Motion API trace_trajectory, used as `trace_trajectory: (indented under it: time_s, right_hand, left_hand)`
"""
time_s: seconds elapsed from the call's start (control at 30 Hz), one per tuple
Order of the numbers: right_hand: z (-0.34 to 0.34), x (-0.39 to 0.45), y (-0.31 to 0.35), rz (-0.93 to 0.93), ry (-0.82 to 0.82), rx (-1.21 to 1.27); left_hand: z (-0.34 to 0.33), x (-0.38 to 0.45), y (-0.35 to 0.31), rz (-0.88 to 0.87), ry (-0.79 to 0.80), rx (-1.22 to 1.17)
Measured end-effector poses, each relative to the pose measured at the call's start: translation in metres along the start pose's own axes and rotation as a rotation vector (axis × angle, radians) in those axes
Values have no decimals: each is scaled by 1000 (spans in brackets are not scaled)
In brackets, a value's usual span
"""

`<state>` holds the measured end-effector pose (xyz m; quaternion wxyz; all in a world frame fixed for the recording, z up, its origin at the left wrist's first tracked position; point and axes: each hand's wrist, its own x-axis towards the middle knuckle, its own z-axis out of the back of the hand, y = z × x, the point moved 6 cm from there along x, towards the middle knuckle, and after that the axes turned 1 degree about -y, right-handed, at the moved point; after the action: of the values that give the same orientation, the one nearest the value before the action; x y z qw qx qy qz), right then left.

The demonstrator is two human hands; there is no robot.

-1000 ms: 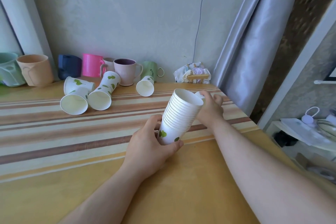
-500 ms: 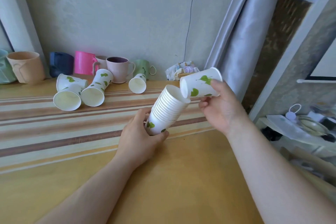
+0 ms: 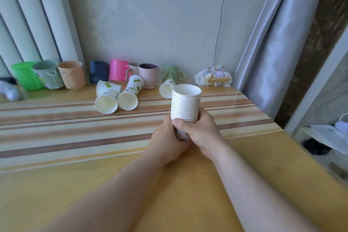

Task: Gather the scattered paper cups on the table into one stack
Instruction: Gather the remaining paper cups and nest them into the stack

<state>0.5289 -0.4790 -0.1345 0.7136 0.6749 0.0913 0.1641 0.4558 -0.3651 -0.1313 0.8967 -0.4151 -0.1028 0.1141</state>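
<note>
Cups nested into one stack (image 3: pixel 186 102) stand upright between both hands, just above the desk (image 3: pixel 56 175). The left hand (image 3: pixel 166 142) is wrapped around the base from the near left, and the right hand (image 3: pixel 202 133) clasps the same base from the right, its thumb lying across the front; both are grasping the stack and touch each other there.

The likeliest trouble from here is the stack itself. It is tall, held only at its lowest part, and its rims sit loosely ringed one over another, so a quick tilt toward the loose cups could let the upper ones slide off. Squeezing harder to prevent that may crush the thin paper wall. Freeing one hand to reach would leave the other carrying the whole column alone.

Beyond the hands and to their left, four loose cups still lie on their sides: a far-left cup (image 3: pixel 107 87), a cup (image 3: pixel 106 102) and another (image 3: pixel 129 96) with open mouths facing this way, and one (image 3: pixel 167 88) just behind the stack, touching or nearly touching it in this view. They are white with green leaf prints; the stack shows plain white, closely layered rims.
</note>
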Motion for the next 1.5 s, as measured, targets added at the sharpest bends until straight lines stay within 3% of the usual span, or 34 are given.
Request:
trace_trajectory:
  time_s: [0.1, 0.17, 0.23, 0.33, 0.4, 0.47, 0.57, 0.8, 0.93, 1.13, 1.27, 1.37, 1.5]
  right_hand:
    - [-4, -6, -9, 54, -45, -37]
    - [-5, -7, -13, 90, -52, -85]
    - [-6, -5, -14, 99, -45, -93]
    - [-6, -3, -18, 95, -49, -82]
    - [-7, -2, -20, 104, -38, -79]
    - [-7, 0, -22, 110, -28, -74]
    - [-7, 2, -25, 115, -13, -66]
    - [-9, 2, -26, 126, 49, -90]
    - [-13, -2, -20, 107, 106, -84]
    - [-12, -8, -14, 99, 96, -71]
    - [-10, -9, -13, 115, 70, -111]
    - [-9, -9, -12, 123, 72, -114]
    - [-10, -10, -13, 127, 88, -110]
  left_hand:
    - [20, 11, 11, 64, 212, 71]
    - [45, 19, 28, 162, 227, 4]
    - [83, 29, 47, 171, 29, 78]
    - [144, 41, 76, 137, -345, 444]
    - [165, 51, 95, 171, -404, 577]
    - [169, 62, 111, 230, -311, 629]
    - [161, 70, 125, 270, -267, 510]
    - [168, 46, 121, 293, -498, 261]
    - [173, 16, 75, 90, -606, -10]
    - [156, 8, -29, -131, -461, -502]
    - [133, 15, -66, -230, -293, -458]
    - [119, 25, -63, -195, -223, -313]
    - [114, 29, -48, -180, -61, -318]
